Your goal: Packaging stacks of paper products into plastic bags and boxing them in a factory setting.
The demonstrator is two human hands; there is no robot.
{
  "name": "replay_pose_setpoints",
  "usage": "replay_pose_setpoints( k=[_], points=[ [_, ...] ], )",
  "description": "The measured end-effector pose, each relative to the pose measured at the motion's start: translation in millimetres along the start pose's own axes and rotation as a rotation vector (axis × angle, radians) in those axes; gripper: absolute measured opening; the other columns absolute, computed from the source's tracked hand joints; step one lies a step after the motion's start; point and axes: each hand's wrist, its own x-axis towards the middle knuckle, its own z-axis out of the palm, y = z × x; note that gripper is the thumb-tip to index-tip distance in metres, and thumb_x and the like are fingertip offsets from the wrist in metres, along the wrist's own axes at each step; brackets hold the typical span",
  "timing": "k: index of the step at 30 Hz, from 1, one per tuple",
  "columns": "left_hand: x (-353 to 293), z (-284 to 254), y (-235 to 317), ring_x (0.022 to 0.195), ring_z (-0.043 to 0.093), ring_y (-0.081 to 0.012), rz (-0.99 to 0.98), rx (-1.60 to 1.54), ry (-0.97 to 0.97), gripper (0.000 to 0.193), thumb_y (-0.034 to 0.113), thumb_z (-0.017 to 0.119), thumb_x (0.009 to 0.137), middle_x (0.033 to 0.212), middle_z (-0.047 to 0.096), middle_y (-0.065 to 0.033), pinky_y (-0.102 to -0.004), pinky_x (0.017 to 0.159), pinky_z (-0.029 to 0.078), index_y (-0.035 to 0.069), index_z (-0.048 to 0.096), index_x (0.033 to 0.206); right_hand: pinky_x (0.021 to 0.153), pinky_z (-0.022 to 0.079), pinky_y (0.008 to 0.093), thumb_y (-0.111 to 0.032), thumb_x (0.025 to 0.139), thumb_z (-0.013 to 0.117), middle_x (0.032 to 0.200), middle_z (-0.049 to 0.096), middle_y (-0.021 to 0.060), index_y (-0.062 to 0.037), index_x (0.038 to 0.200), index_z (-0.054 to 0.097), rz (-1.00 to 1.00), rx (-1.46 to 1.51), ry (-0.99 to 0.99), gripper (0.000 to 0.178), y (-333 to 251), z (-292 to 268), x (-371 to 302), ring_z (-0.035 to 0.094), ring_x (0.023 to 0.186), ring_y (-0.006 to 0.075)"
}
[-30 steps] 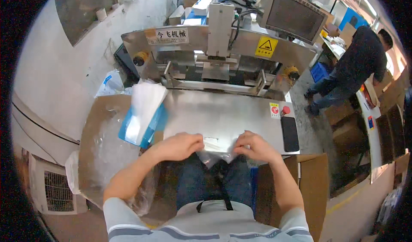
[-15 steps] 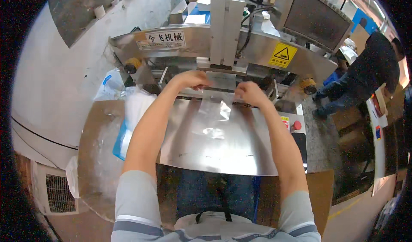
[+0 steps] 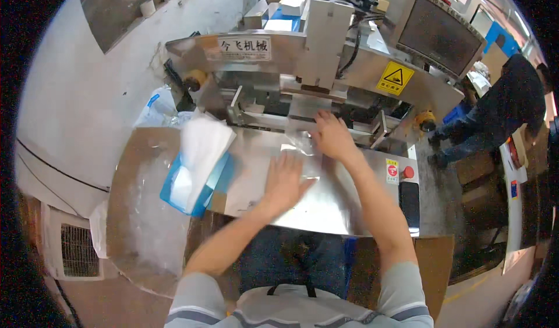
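A clear plastic bag lies on the shiny metal worktop, its far end close to the slot of the machine. My right hand rests on the bag's right side at that slot, its fingers stretched out. Nearer to me and to the left, my left hand is spread low over the worktop beside the bag's near part. It is slightly blurred, and nothing shows in its fingers. Both hands hide parts of the bag.
Left of the worktop stands a blue box with a white stack sticking up. A carton holds clear plastic. On the right are a red button and a black phone-like slab. A person stands farther right.
My left hand has come back from the slot toward me, its fingers now spread. The right hand has opened from a pinch and moved slightly down onto the bag. The view has shifted.
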Motion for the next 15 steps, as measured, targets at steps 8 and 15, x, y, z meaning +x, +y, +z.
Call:
replay_pose_setpoints(
  k=[8, 15],
  points=[
    [-58.5, 25.5, 14.1, 0.137, 0.032, -0.0465, -0.021, -0.106, 0.239, 0.069, 0.05, 0.057, 0.091, 0.142, 0.041, -0.0312, -0.0603, 0.112, 0.022, -0.003, 0.05, 0.134, 0.107, 0.037, 0.0525, -0.03, 0.091, 0.058, 0.143, 0.046, 0.0206, -0.004, 0.14, 0.044, -0.053, 0.027, -0.025, 0.058, 10.7, 7.0, 6.7, 0.046, 0.13, 0.0372],
    [-59.0, 26.5, 12.9, 0.137, 0.031, -0.0481, -0.029, -0.082, 0.196, 0.069, 0.051, 0.054, 0.092, 0.144, 0.038, -0.0308, -0.062, 0.113, 0.02, -0.001, 0.047, 0.137, 0.102, 0.041, 0.0515, -0.03, 0.09, 0.059, 0.134, 0.053, 0.0233, -0.0018, 0.133, 0.05, -0.079, -0.024, -0.002, 0.052, 12.2, 6.6, 6.5, 0.052, 0.125, 0.0364]
  ],
)
